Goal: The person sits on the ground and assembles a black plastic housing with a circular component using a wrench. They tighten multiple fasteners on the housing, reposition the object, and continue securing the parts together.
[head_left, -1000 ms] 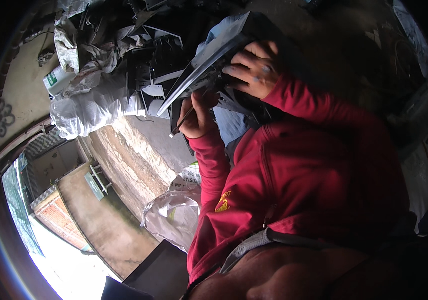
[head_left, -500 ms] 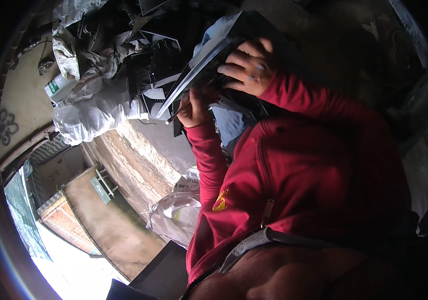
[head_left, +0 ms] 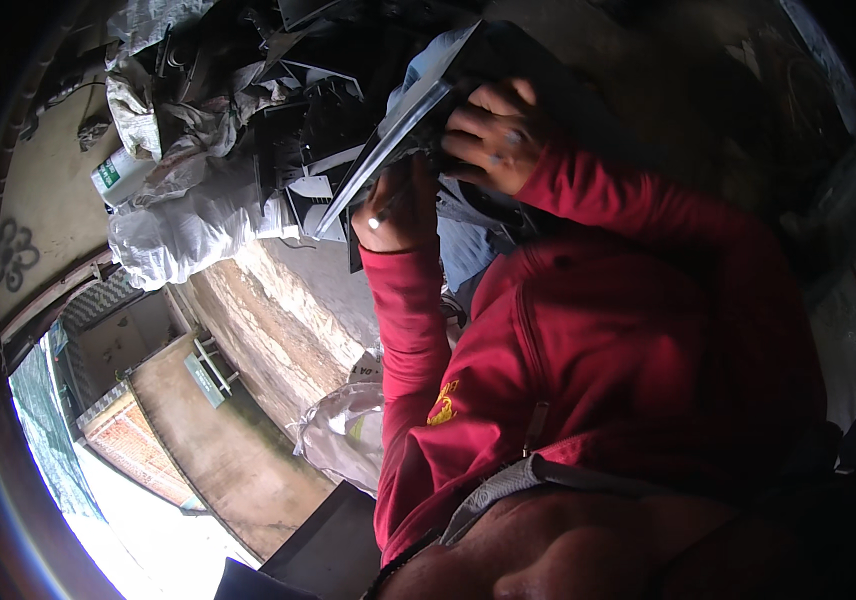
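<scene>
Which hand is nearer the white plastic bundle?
Left: the left hand is right of the white plastic bundle; the right hand is farther right, beside the silver-edged panel.

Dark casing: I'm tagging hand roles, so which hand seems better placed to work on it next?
Probably the left hand: it holds a pale-ended tool beside the dark casing, while the right hand lies against it.
</scene>
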Motion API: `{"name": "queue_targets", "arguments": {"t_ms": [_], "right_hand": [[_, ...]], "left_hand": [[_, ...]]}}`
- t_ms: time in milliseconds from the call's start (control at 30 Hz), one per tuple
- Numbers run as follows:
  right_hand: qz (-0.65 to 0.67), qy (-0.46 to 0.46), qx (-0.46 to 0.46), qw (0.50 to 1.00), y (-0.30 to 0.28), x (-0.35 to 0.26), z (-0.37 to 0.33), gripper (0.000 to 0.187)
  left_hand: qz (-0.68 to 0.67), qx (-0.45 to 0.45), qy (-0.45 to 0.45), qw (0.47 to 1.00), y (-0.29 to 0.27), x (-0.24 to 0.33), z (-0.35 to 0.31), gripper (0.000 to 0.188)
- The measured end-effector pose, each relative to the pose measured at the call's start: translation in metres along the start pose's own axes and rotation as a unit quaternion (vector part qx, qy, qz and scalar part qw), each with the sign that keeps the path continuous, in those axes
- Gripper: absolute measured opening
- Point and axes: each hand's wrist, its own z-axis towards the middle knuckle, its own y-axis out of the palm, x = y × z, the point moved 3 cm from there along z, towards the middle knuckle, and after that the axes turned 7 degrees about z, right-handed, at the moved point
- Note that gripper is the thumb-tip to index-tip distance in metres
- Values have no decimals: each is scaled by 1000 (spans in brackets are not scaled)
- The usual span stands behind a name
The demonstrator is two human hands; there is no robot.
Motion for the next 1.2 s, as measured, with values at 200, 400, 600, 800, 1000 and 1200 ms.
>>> {"name": "queue_targets", "arguments": {"t_ms": [200,400,600,800,1000,1200], "right_hand": [[2,-1,-38,999,4,2,0,35],[-22,-7,45,999,3,3,-2,46],[-10,-6,6,1000,12,9,-4,53],[7,-23,55,998,6,5,-2,47],[1,-15,16,1000,0,1,-1,37],[0,-12,2,1000,0,1,0,47]], "left_hand": [[-19,19,76,997,-1,3,9,15],[89,3,113,990,3,4,6,15],[-425,71,-360,828,21,-20,-44,53],[-329,64,-225,915,-2,-11,-28,42],[74,46,48,995,7,5,-11,17],[127,31,63,989,5,1,-3,12]]}}
